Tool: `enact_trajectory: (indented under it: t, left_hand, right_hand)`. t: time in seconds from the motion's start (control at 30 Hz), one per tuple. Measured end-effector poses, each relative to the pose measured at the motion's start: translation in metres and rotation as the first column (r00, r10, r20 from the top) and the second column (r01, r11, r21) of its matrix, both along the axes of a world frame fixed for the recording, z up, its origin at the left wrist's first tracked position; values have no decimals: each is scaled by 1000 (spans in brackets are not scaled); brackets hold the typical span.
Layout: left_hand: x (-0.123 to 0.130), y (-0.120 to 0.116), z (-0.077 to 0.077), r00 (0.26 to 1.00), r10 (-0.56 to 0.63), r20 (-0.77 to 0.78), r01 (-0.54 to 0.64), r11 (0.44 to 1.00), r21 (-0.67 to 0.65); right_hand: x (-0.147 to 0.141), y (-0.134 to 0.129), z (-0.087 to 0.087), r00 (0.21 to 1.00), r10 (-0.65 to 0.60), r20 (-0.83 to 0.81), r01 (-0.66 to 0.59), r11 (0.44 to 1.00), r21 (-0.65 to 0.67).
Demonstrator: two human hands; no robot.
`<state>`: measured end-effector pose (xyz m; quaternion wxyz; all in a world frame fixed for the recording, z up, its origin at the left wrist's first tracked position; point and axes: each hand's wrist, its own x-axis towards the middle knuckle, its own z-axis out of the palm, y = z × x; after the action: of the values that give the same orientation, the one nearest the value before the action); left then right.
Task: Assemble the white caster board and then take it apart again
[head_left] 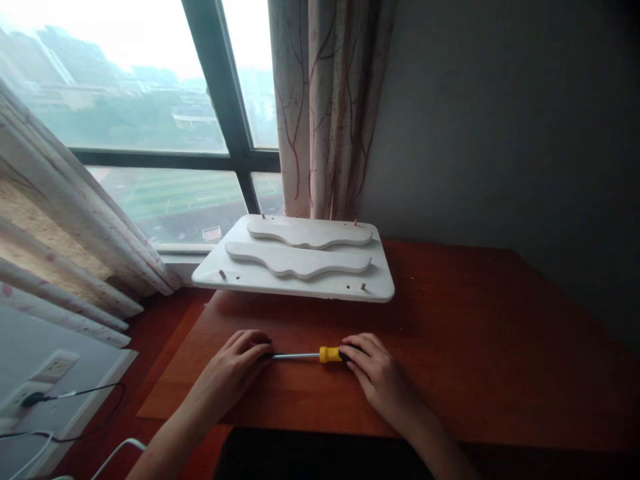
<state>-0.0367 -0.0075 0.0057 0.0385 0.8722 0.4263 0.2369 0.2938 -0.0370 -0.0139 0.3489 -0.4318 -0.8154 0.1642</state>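
A screwdriver [330, 355] with a yellow and black handle lies level just over or on the wooden table, its shaft pointing left. My right hand [375, 370] is closed round the black end of the handle. At the dark tip of the shaft, the fingers of my left hand [237, 363] are pinched together. Beyond both hands is a white board [295, 285] with rounded corners, with pegs and small holes near its corners. Two white wavy-edged strips, a nearer one [297, 260] and a farther one [310, 235], lie across it.
The reddish-brown table [475, 347] reaches to the grey wall at the right. Behind the board hang patterned curtains [323, 107] beside a window. At lower left, a black plug [33, 399] with a cable sits in a wall socket.
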Motion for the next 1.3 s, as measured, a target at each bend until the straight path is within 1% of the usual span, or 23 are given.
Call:
enact_trajectory:
  t: [0.2, 0.33, 0.53, 0.67, 0.93, 1.13, 1.3]
  left_hand:
    - [1, -4, 0, 1000, 27, -3, -27, 999, -43]
    - [2, -8, -1, 999, 41, 23, -40, 998, -57]
    - [1, -7, -3, 995, 15, 99, -15, 1000, -2]
    - [-1, -5, -6, 993, -3, 121, 0, 1000, 24]
    - [-5, -1, -11, 998, -20, 65, 19, 1000, 20]
    - [-4, 6, -8, 997, 28, 67, -32, 997, 65]
    - [-9, 18, -5, 996, 64, 59, -68, 996, 59]
  right_hand:
    - [5, 1, -2, 1000, -17, -23, 18, 1000, 23]
    - [5, -1, -5, 999, -23, -28, 24, 999, 21]
    - [4, 0, -6, 998, -44, -36, 45, 999, 24]
    - [2, 4, -5, 999, -44, -26, 44, 999, 28]
    - [-4, 11, -9, 998, -51, -44, 53, 998, 46]
    - [-8, 15, -6, 999, -34, -32, 35, 999, 23]
    - [-17, 25, 0, 999, -43, -5, 43, 999, 21]
